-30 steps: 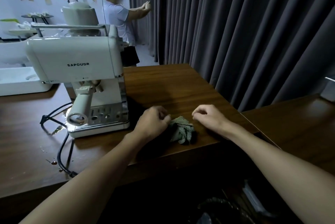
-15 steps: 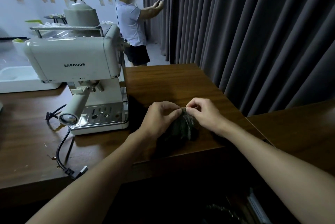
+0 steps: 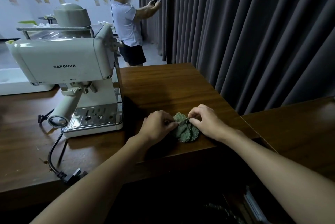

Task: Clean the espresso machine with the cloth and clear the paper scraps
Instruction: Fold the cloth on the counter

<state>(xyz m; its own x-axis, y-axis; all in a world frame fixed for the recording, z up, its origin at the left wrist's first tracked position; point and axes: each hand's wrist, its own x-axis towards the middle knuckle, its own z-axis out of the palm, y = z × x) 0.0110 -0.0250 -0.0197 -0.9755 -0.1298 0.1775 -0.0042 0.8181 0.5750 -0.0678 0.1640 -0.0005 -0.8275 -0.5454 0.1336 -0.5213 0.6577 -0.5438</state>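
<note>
A crumpled green cloth (image 3: 185,131) lies on the dark wooden table (image 3: 168,87), near its front edge. My left hand (image 3: 157,125) pinches the cloth's left side. My right hand (image 3: 206,122) pinches its upper right part, fingers curled. The cream espresso machine (image 3: 72,71) stands to the left of the hands, its portafilter handle (image 3: 62,113) pointing toward me. Small paper scraps (image 3: 44,161) lie on the table left of the machine's cable.
The machine's black power cable and plug (image 3: 70,176) trail across the table front left. A white tray (image 3: 20,84) sits behind the machine. A person with a headset (image 3: 128,22) stands at the back by the dark curtain (image 3: 235,24). A second table (image 3: 299,129) adjoins at right.
Both hands have closed in on the cloth from either side and taken hold of it; a second ago they lay apart beside it. The cloth is now gathered between them.
</note>
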